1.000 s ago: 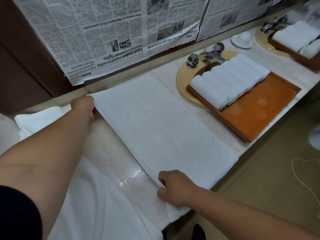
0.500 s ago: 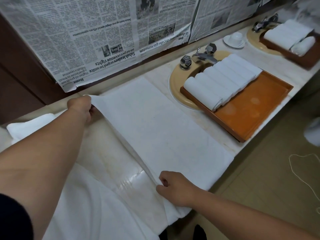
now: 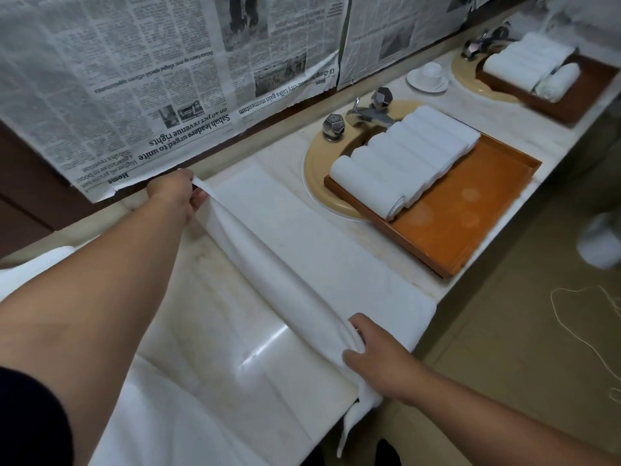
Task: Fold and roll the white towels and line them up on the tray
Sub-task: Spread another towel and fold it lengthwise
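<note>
The left hand (image 3: 176, 196) is stretched out to the far side of the bench (image 3: 208, 314), close to the wall. Its fingers pinch the far corner of a white towel (image 3: 319, 264). The right hand (image 3: 376, 351) is at the near edge of the bench. Its fingers are curled round the near corner of the same towel. Both hands hold one long edge, and that edge is lifted up off the bench between them, like a little ridge. The rest of the white towel lies flat on the bench to the right of both hands. A bit of it hangs down over the bench edge under the right hand.

Further right of the hands sits a brown tray (image 3: 470, 223), resting across a tan sink (image 3: 314, 163). A row of rolled towels (image 3: 403, 159) lies in the far half of the tray. They are side by side and touch each other. Shiny taps (image 3: 369, 112) stand just behind the sink.

Left of the hands, under the left arm, lies a heap of cloth (image 3: 151, 425), white too. Newspaper (image 3: 134, 79) covers the wall behind the left hand. Far off to the right of both hands are a white cup (image 3: 431, 70) on a saucer and a second tray (image 3: 581, 99) with more towels in it.
</note>
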